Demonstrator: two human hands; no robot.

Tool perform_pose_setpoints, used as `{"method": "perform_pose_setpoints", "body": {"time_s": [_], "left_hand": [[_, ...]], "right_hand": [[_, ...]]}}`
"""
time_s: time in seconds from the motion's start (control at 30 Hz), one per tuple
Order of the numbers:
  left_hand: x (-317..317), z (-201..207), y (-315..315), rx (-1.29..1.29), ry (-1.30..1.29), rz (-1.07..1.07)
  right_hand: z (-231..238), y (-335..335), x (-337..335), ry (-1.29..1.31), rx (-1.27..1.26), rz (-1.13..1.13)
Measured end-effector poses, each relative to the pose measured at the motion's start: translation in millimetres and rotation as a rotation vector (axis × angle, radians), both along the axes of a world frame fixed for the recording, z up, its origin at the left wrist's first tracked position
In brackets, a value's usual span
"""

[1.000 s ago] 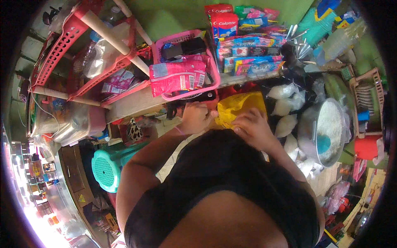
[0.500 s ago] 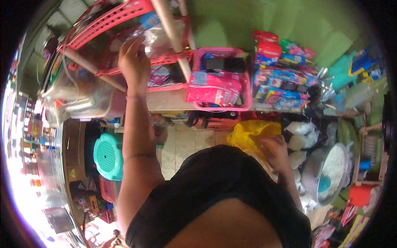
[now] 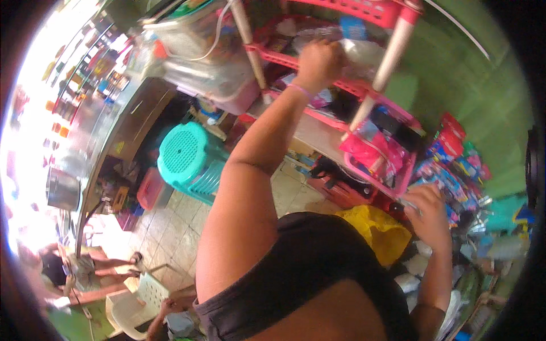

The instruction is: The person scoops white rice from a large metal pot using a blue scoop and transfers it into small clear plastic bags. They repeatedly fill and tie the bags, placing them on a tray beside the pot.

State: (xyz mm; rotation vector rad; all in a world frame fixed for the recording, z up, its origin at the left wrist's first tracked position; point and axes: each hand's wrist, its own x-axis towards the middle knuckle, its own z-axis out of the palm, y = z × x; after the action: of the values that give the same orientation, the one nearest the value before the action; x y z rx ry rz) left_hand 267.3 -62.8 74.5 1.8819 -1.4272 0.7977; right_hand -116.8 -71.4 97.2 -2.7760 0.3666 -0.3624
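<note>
Since the earlier frame, drawn right hand (image 3: pixel 427 215) off yellow bag (image 3: pixel 381 233) and swung view leftward. At half past nine, green stool (image 3: pixel 183 149). At one o'clock, left hand (image 3: pixel 321 62) over red rack tier (image 3: pixel 280 58), fingers curled, clear plastic (image 3: pixel 364 52) just beside; cannot tell whether gripping any. At four, yellow bag. Near three, pink basket (image 3: pixel 408 168) of packets (image 3: pixel 368 151). At half past three, right hand, fingers bent; cannot tell if gripping anything.

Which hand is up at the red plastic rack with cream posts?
The left hand, with a thin pink wristband, is at the rack; the right hand is lower in view, near the pink plastic basket.
</note>
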Motion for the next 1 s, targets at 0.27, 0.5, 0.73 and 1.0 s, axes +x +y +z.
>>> {"method": "perform_pose_setpoints", "body": {"time_s": [0.27, 0.5, 0.73, 1.0], "left_hand": [[-7.8, 2.7, 6.9, 0.206, 0.144, 0.053], [-2.0, -11.9, -8.2, -0.133, 0.447, -0.169], [2.6, -9.0, -16.9, 0.262, 0.447, 0.185], [-7.0, -24.8, -16.3, 0.001, 0.349, 0.216]], "right_hand": [[-12.7, -5.4, 42.0, 0.022, 0.055, 0.126], [-30.7, -7.2, 48.8, 0.023, 0.106, 0.175], [-45.0, -9.9, 31.5, 0.023, 0.159, 0.085], [-49.6, 1.4, 23.1, 0.057, 0.191, 0.067]]}}
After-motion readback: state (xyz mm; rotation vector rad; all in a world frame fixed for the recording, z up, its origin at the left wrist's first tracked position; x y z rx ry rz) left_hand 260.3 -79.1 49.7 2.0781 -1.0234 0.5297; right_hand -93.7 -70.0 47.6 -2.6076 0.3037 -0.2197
